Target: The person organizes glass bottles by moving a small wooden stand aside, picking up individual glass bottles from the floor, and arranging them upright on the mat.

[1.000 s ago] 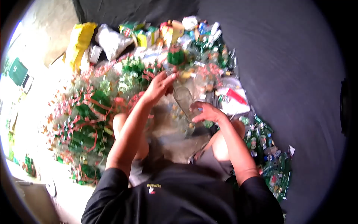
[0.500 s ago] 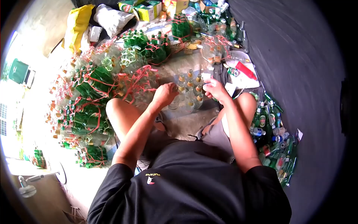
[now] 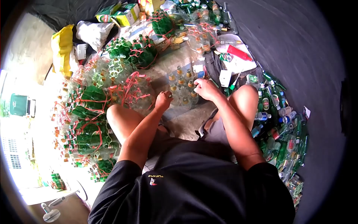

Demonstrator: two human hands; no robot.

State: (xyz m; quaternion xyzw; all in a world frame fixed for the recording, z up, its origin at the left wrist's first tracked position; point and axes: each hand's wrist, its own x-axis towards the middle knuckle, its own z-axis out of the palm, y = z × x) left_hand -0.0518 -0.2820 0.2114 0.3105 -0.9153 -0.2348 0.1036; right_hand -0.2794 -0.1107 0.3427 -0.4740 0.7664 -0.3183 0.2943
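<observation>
Between my knees stands a close group of clear glass bottles (image 3: 181, 81), upright, with gold-brown bands at their necks. My left hand (image 3: 163, 101) is closed at the near left side of this group. A small dark round thing shows at its fingertips, too small to name. On the opposite side, my right hand (image 3: 207, 89) has curled fingers right beside the neck of an outer bottle (image 3: 191, 83). Whether the fingertips grip that neck or something else is hidden.
Bundles of green bottles (image 3: 93, 95) tied with red plastic string (image 3: 134, 87) crowd the left. Loose bottles and cans (image 3: 283, 127) pile up at right along a dark sheet (image 3: 298, 56). A red object (image 3: 239, 53) lies on a white sack. Farther off are a yellow sack (image 3: 62, 50) and cartons (image 3: 125, 15).
My left hand has moved from the bottle tops toward my body and left. The right hand has come closer to the bottles. The camera view has shifted, too.
</observation>
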